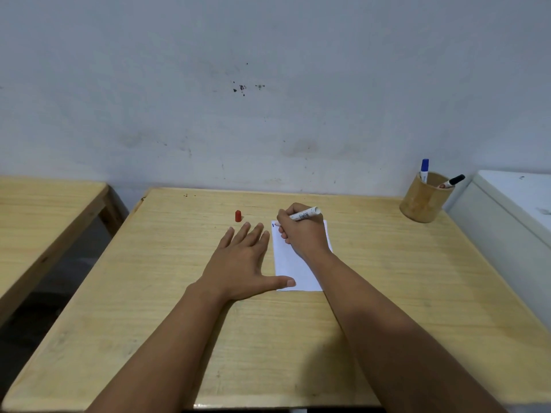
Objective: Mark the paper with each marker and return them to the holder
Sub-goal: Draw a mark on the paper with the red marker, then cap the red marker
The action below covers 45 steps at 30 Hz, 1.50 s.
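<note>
Right hand (301,234) with fingers clamped on a white marker (305,214) over the paper (293,269), left hand (241,263) flat, fingers apart, thumb on the paper's edge, red cap (238,216) on the bench (149,293), holder (423,201) at far right with two markers.

My right hand (301,234) grips a white marker (305,214) over the far end of the paper (293,269); its tip is hidden, probably touching. My left hand (241,263) lies flat, thumb on the sheet. The red cap (238,216) stands apart. The holder (425,198) keeps two markers.
</note>
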### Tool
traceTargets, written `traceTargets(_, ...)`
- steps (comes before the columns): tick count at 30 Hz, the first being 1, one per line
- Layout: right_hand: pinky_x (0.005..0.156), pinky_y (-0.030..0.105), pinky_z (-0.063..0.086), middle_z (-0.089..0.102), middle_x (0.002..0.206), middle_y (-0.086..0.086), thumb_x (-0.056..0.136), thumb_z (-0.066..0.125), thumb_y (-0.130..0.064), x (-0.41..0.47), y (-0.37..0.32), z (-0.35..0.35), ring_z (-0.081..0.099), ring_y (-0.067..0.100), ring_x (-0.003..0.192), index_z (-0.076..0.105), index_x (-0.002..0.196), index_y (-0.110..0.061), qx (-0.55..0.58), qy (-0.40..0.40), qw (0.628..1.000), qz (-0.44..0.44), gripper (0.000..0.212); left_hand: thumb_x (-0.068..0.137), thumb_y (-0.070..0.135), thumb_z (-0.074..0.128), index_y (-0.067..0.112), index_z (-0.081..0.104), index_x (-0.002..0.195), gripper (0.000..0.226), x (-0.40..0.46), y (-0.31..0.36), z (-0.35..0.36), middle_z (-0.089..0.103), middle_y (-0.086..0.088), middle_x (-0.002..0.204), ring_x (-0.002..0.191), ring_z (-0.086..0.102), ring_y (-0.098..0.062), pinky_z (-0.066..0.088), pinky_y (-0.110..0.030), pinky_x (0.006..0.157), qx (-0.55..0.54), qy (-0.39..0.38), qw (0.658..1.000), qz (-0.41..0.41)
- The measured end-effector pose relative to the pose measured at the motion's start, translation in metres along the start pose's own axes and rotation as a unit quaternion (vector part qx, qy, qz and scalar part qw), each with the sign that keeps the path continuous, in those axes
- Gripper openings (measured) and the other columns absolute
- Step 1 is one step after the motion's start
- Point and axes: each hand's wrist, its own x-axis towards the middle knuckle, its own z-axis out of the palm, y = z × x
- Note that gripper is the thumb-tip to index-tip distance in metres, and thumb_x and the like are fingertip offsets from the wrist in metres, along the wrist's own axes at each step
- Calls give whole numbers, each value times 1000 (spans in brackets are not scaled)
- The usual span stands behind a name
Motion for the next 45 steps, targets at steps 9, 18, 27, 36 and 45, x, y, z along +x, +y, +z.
traceTargets(9,53,27,55,73,68,20,96,72,-18,1,-3,-2,68,16,53,62,77,3,36,22,999,10,30,67,102,35,24,18,164,125,-2,1,-1,6,4,173,159,-3,-15,2,-47,129,-11,15,1000,3)
traceTargets(18,45,23,36,66,65,10,88,84,-50,-5,-37,-8,52,14,46,59,69,-19,94,-35,995,27,44,96,43,59,25,63,136,45,38,-36,-14,59,-1,133,114,59,-27,55,-41,84,-67,242,956,-152)
traceTargets(27,73,34,55,82,103,0,97,65,2,-26,-76,-65,79,16,85,72,122,-20,89,-78,993,-19,34,93,26,68,26,77,110,20,52,-23,-46,78,5,111,106,70,-22,55,-37,88,-213,181,938,-204)
traceTargets(36,60,31,57,77,103,12,104,65,-8,-53,-106,-104,68,20,65,70,105,-16,132,-66,988,-40,9,98,11,64,9,77,110,18,55,69,-143,78,-4,97,88,69,-19,49,-25,69,-515,190,829,-112)
traceTargets(45,54,21,54,73,92,-3,99,76,-17,-65,-119,-124,73,13,64,75,118,-12,5,-20,993,-116,20,98,13,63,8,78,113,21,56,114,-164,76,3,90,92,66,-19,43,-25,65,-524,166,830,-98)
